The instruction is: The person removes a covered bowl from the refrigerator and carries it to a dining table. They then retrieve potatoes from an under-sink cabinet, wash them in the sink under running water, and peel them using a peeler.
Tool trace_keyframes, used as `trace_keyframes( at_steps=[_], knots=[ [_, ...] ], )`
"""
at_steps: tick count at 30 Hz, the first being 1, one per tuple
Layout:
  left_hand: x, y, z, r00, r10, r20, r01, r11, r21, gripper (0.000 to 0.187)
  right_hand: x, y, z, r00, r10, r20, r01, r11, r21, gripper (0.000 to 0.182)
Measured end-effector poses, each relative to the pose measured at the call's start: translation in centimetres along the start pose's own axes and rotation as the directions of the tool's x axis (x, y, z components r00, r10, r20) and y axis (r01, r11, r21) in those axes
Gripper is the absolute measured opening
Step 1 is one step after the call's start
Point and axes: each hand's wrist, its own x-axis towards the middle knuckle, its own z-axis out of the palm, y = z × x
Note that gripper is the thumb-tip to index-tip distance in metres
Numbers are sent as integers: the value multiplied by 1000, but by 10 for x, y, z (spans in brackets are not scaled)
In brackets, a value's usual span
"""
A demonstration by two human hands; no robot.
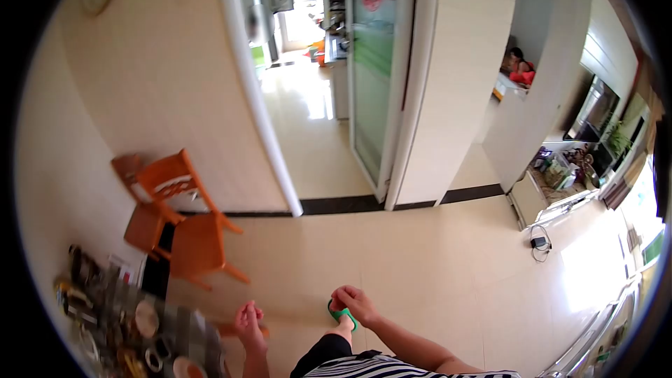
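My left hand (250, 322) is raised beside the dining table (199, 325), its fingers curled in with nothing visible in them. Low in the middle, my right hand (353, 302) hangs in front of my body with the fingers loosely closed, and I see no object in it. Beneath that hand a green slipper (352, 320) shows on my foot. Two orange-brown wooden chairs stand by the left wall; the nearer chair (197, 238) is ahead of my left hand and apart from it.
A doorway with a frosted glass door (373, 91) leads to a bright kitchen. Further right, a person (520, 70) in red is in another room. A cluttered TV cabinet (528, 199) stands at the right, a black adapter with cable (540, 243) on the floor before it.
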Motion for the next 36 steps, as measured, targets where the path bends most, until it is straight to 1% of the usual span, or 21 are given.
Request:
trace_keyframes(
  at_steps=[2,5,6,7,9,10,11,12,13,15,17,19,21,23,25,27,29,30,32,34,36],
  knots=[
    [43,-11,43,998,-57,-34,56,998,-36,15,38,-22,-25,999,-19,-44,19,1000,8,26],
    [121,-29,106,994,-112,17,113,991,-69,14,109,-54,-61,994,-51,-94,54,998,28,26],
    [146,-28,127,985,-152,85,159,983,-87,13,128,-71,-71,993,-58,-102,62,998,33,26],
    [167,-28,151,982,-158,103,167,982,-90,13,145,-87,-81,991,-62,-121,67,997,31,26],
    [217,-23,211,985,-18,173,27,998,-52,15,187,-128,-103,981,-101,-168,93,994,-51,26],
    [236,-18,240,982,-24,187,35,998,-56,15,206,-141,-114,974,-130,-186,121,991,-60,26],
    [255,-10,268,967,-34,253,46,998,-42,15,224,-153,-126,971,-129,-201,120,991,-58,26],
    [272,-5,293,947,-42,319,52,998,-24,16,243,-164,-136,959,-169,-228,165,986,-39,26],
    [288,-5,314,942,-42,332,51,999,-18,16,261,-173,-144,943,-213,-255,215,976,-21,27],
    [322,-9,364,903,13,430,50,990,-136,18,300,-190,-162,931,-223,-289,237,971,14,27],
    [347,-4,407,905,-64,420,105,992,-75,22,348,-202,-183,940,-205,-272,225,973,45,26],
    [375,1,443,899,-55,434,105,990,-93,24,391,-227,-197,936,-247,-253,248,968,-30,27],
    [409,-9,469,916,-38,399,85,991,-101,26,441,-249,-212,963,-183,-200,199,978,64,27],
    [444,-18,489,933,-132,335,173,980,-97,26,490,-278,-224,968,-178,-178,195,977,83,28],
    [484,-17,510,950,-170,262,209,970,-127,26,545,-304,-237,983,-135,-126,146,986,80,28],
    [520,-13,527,973,-142,182,166,979,-122,27,594,-329,-243,988,-135,-74,139,989,46,28],
    [545,-14,535,986,-140,96,149,984,-100,27,639,-355,-240,976,-203,-82,205,979,14,27],
    [562,-16,538,987,-148,59,154,981,-117,28,661,-364,-237,978,-195,-80,200,978,63,26],
    [603,-25,548,991,-136,0,135,981,-141,30,713,-378,-234,975,-219,-31,220,974,52,26],
    [643,-39,555,989,-139,-58,130,981,-141,30,761,-379,-234,975,-221,15,220,975,41,26],
    [692,-52,559,984,-139,-112,125,984,-126,32,821,-378,-234,963,-268,-20,269,960,82,26]
  ],
)
